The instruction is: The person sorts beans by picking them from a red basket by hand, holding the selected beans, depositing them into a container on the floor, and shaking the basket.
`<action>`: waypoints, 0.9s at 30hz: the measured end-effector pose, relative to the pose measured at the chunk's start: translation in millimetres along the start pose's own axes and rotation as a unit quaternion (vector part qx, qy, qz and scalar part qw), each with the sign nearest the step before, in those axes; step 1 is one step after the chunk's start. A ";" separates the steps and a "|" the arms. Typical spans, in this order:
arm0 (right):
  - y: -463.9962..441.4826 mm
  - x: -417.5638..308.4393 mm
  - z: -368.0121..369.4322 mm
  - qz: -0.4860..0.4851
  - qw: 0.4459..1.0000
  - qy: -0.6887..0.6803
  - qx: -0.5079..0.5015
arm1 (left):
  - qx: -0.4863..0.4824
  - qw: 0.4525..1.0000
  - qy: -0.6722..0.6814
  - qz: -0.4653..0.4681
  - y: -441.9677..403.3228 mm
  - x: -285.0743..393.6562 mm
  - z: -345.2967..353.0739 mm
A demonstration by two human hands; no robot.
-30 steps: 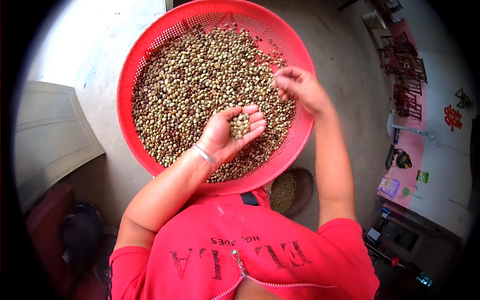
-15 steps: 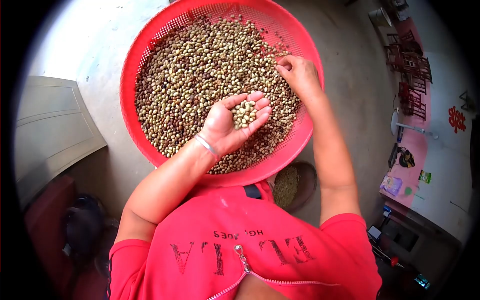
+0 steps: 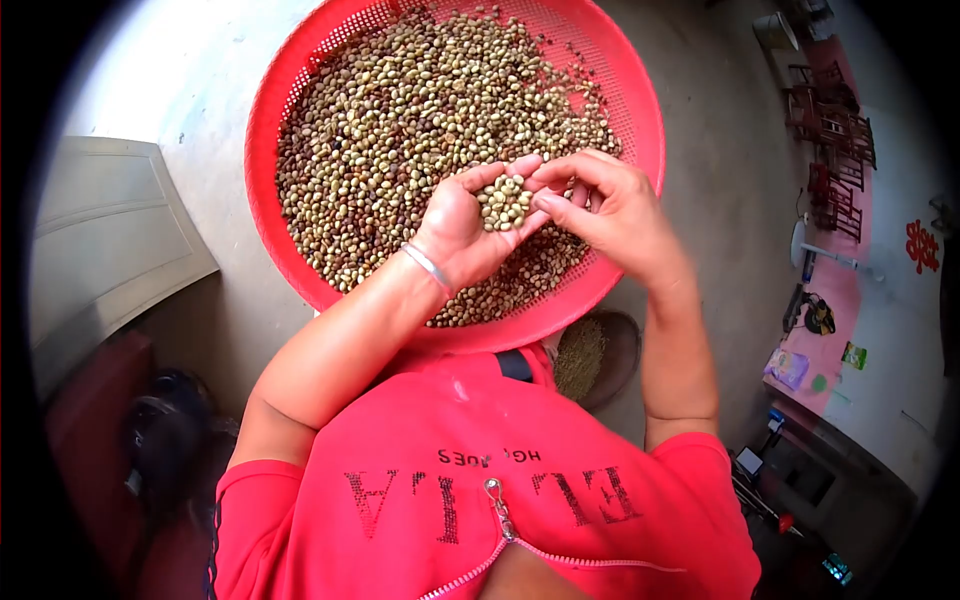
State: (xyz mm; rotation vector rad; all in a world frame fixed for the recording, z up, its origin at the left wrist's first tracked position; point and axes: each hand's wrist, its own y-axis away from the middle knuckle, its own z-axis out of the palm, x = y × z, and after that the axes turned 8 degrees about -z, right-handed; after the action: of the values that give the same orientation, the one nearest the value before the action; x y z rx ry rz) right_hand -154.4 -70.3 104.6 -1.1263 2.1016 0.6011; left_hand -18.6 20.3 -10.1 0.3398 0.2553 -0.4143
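Observation:
A wide red perforated basket point(image 3: 262, 200) holds a thick layer of green and brown beans point(image 3: 370, 150). Over its near part my left hand point(image 3: 470, 215) is cupped palm up, with a small heap of pale beans point(image 3: 505, 203) in it and a silver band at the wrist. My right hand point(image 3: 610, 210) is at the fingertips of the left, its thumb and forefinger pinched beside the heap. Whatever may be between those fingertips is too small to make out.
Below the basket's near edge, a dark bowl point(image 3: 620, 360) of small grains stands on the floor. A pale panel point(image 3: 110, 230) is at the left. Red chairs point(image 3: 830, 140) and a white fan point(image 3: 798, 240) are at the right.
My right hand has moved left from the basket's right side to the cupped left hand. My left hand still holds the beans. The basket appears shifted slightly up and right.

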 end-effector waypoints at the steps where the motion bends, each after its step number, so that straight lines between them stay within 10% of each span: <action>1: 2.9 -4.1 6.5 -0.032 0.999 0.020 0.029 | 0.033 0.999 -0.014 0.012 0.6 -2.5 5.3; 13: 17.5 3.0 35.5 -0.134 0.964 0.218 0.065 | 0.110 0.993 -0.050 0.003 7.7 -18.7 21.1; 14: 20.1 0.8 33.4 -0.081 0.983 0.137 0.088 | -0.036 0.998 -0.001 -0.056 8.6 -9.3 7.5; 17: 29.1 2.2 18.7 0.006 0.986 0.046 0.159 | -0.021 0.999 0.043 -0.022 5.7 -10.2 10.2; 27: 41.3 -5.5 62.9 -0.111 0.946 0.110 0.285 | -0.086 0.994 0.064 0.029 6.8 -15.1 20.0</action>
State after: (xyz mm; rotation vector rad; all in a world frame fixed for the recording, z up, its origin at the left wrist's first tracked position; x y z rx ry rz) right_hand -165.8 -4.3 70.0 -1.0938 2.0879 -0.2462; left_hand -25.6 23.9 14.6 0.2042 0.4030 -0.3115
